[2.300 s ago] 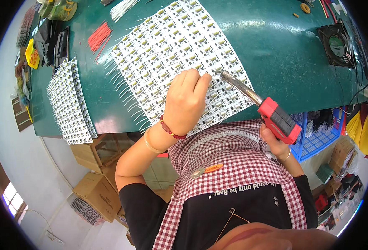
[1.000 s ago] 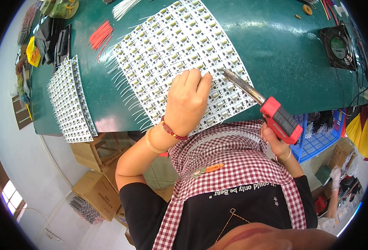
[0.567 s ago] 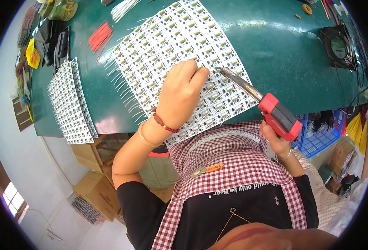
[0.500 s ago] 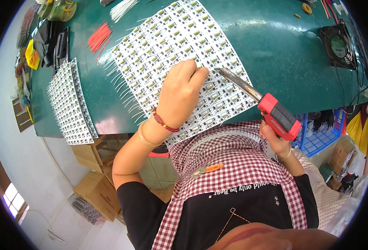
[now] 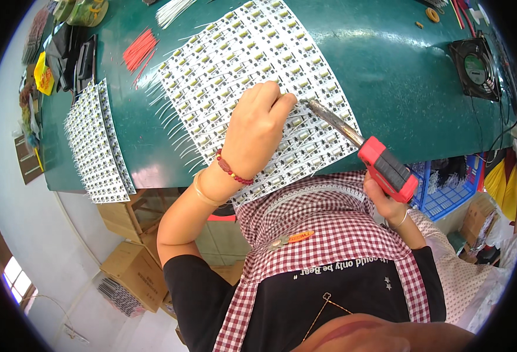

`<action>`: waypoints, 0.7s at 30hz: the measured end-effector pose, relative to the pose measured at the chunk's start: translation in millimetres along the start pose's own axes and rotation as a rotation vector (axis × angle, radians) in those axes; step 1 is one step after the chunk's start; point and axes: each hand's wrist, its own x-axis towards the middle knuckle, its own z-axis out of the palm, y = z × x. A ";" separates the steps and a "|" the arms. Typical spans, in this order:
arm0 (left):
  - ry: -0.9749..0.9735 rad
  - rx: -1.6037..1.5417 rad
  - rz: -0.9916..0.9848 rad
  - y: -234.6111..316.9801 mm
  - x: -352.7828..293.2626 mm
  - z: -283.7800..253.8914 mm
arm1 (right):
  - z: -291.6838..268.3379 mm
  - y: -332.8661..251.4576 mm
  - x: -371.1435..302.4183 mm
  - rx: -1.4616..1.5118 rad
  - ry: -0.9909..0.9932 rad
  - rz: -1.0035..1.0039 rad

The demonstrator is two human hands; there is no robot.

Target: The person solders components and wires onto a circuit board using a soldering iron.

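A large white sheet of small circuit boards [image 5: 223, 73] lies on the green table, with white wires sticking out along its left edge. Over its middle is my left hand [image 5: 258, 120], thumb and forefinger pinched close to the board surface. Whatever those fingertips hold is hidden. My right hand [image 5: 381, 196] grips the red and black handle of a soldering iron [image 5: 387, 167]. The iron's metal tip points up and left, reaching the sheet just right of my left fingertips; whether it touches a board I cannot tell.
Red wires [image 5: 139, 50] and white wires [image 5: 173, 12] lie in piles at the far left. More circuit board sheets [image 5: 91, 146] overhang the table's left edge. A black fan [image 5: 475, 67] stands at the right, with a blue basket [image 5: 449, 196] below the edge.
The soldering iron has shifted slightly down and left, its tip still near my left fingertips. My left hand has moved very slightly, staying pinched over the sheet.
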 end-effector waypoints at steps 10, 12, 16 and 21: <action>-0.018 0.013 0.030 0.0 -4.4 3.1 | 0.6 -2.2 -5.9 0.149 0.079 0.126; -0.021 0.016 0.029 0.2 -3.5 3.7 | 0.6 -0.6 -6.2 0.123 0.066 0.104; 0.022 0.011 0.011 1.6 -1.8 1.3 | 1.7 1.4 -9.5 0.097 0.034 0.143; 0.036 0.011 0.022 1.3 -1.7 3.7 | 2.4 -2.0 -9.5 0.122 0.071 0.089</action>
